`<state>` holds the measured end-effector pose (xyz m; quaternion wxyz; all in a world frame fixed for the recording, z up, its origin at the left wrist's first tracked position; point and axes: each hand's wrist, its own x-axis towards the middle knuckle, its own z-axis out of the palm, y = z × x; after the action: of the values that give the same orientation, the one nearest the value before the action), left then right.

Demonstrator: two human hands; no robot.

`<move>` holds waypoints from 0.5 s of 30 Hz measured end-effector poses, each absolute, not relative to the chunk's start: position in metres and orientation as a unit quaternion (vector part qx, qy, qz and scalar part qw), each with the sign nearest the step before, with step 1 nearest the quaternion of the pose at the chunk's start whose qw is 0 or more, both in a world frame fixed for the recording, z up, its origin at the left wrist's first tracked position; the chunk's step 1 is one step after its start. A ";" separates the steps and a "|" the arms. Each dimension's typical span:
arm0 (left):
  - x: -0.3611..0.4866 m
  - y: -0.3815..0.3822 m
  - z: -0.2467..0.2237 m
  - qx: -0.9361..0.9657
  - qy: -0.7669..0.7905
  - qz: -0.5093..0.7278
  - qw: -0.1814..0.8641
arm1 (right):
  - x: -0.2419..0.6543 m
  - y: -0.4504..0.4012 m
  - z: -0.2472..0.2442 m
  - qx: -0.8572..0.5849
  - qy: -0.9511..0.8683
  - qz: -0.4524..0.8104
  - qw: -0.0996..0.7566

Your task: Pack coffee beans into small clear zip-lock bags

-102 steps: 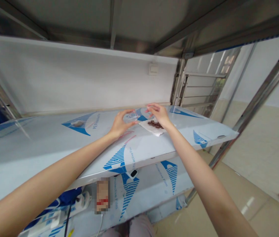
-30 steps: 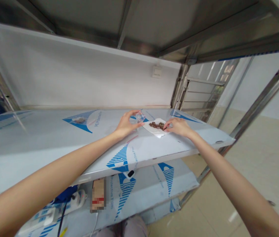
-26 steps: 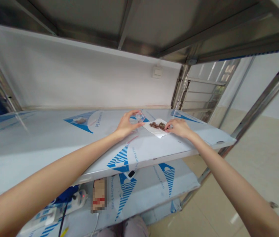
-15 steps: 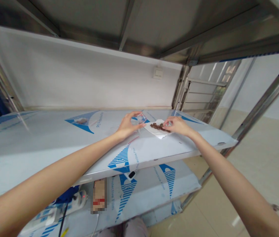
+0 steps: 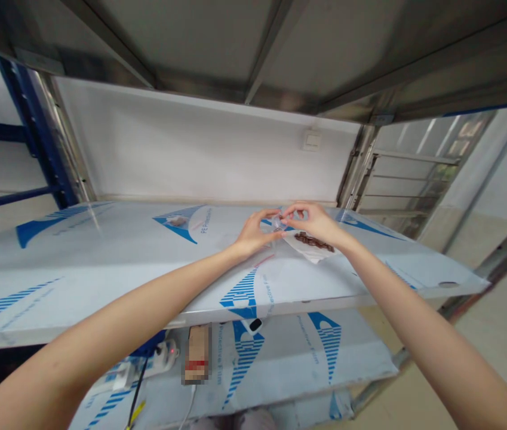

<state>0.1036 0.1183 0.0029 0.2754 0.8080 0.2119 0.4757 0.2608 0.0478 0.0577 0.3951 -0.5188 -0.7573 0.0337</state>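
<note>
My left hand (image 5: 255, 234) holds a small clear plastic zip bag (image 5: 277, 223) upright, thumb and fingers curved around its mouth. My right hand (image 5: 313, 221) is pinched at the top of that bag, with what looks like a small brown piece at the fingertips, mostly hidden. Just below the right hand lies a sheet of white paper (image 5: 315, 257) bearing a heap of small brown pieces (image 5: 313, 241). A flat clear bag with a red zip line (image 5: 264, 261) rests near my left wrist.
Further left on the film-covered shelf (image 5: 137, 280) lies another small bag with brown contents (image 5: 178, 221). A metal shelf (image 5: 199, 54) hangs overhead. Below are a blurred-out phone-like object (image 5: 197, 355), a power strip (image 5: 163, 357) and cables. A steel post (image 5: 360, 164) stands behind.
My right hand has moved left from the brown pieces on the paper to the mouth of the bag in my left hand. The camera view has shifted left.
</note>
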 end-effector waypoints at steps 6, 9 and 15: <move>0.104 0.120 0.003 0.804 0.205 0.480 0.286 | 0.265 0.045 0.056 -0.516 -0.756 0.036 0.401; 0.102 0.117 0.006 0.799 0.207 0.482 0.294 | 0.277 0.044 0.060 -0.523 -0.734 0.004 0.433; 0.101 0.115 0.007 0.805 0.210 0.472 0.291 | 0.325 0.042 0.044 -0.635 -0.705 -0.083 0.307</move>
<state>0.1012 0.1152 0.0069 0.2911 0.8053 0.2101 0.4718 0.3249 0.0425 0.0437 0.3067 -0.6346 -0.7045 -0.0833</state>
